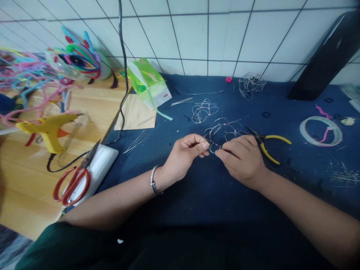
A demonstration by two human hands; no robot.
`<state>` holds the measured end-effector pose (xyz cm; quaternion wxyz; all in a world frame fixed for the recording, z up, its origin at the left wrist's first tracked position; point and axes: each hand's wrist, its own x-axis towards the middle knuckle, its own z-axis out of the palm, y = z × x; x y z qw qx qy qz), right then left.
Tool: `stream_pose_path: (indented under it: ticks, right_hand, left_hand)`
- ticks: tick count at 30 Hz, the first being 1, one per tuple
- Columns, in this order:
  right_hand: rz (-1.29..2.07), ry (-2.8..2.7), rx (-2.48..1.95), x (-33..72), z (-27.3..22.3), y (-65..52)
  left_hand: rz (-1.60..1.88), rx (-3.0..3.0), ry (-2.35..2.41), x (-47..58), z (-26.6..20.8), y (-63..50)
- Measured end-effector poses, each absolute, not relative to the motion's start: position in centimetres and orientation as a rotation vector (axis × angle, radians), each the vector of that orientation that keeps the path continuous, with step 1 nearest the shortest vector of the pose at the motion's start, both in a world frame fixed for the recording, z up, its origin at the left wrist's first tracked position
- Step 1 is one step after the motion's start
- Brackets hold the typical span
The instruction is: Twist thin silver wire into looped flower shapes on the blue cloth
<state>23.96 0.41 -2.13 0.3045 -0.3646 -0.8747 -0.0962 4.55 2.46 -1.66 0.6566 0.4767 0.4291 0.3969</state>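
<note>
Both hands meet over the dark blue cloth, pinching a looped wire piece (225, 123) made of thin silvery rings with small pink bits along it. My left hand (187, 153), with a silver bangle at its wrist, is closed on the left edge of the wire. On the near right edge, the fingers of my right hand (244, 159) are pressed together, hiding part of the loops. Beyond them lies another bundle of wire loops (204, 111). Pliers with yellow handles (267, 140) rest right beside my right hand.
Left on the wooden table are a yellow glue gun (53, 131), red-handled scissors (74, 183) on a white power strip (105, 161), and pipe cleaners (36, 82). A tape roll (303, 131), a wire tangle (250, 85) and a black upright object (323, 56) stand right and back. A black cable (123, 56) hangs down.
</note>
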Motion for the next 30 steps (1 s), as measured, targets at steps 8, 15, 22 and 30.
stream_pose_path:
  ticks: [8,15,22,30]
  right_hand:
    - [-0.187,-2.265,-0.996,24.10,-2.00,0.68]
    - [0.001,-2.186,-1.017,24.06,-1.74,0.95]
    - [0.038,-2.179,-1.188,23.84,-1.76,0.80]
    - [0.171,-2.166,-1.297,23.42,-1.77,0.90]
  left_hand:
    - [0.910,1.095,0.937,4.31,-1.37,3.06]
    - [0.921,1.154,0.922,4.27,-1.38,3.31]
    - [0.897,1.206,0.917,4.38,-1.38,3.19]
    - [0.869,1.268,0.927,4.47,-1.66,2.94]
